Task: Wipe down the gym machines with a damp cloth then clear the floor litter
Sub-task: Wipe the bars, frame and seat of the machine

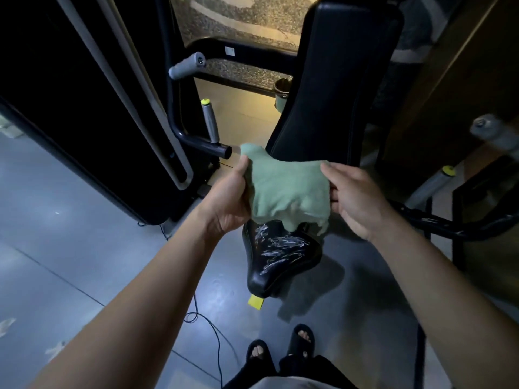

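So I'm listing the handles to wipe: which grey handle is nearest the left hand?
The upright grey handle with the yellow cap, just above the left hand; the others sit farther off.

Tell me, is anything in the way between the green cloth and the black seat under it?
Nothing visible is. The green cloth hangs in the air between the left hand and right hand, straight above the black seat, with only open space between them.
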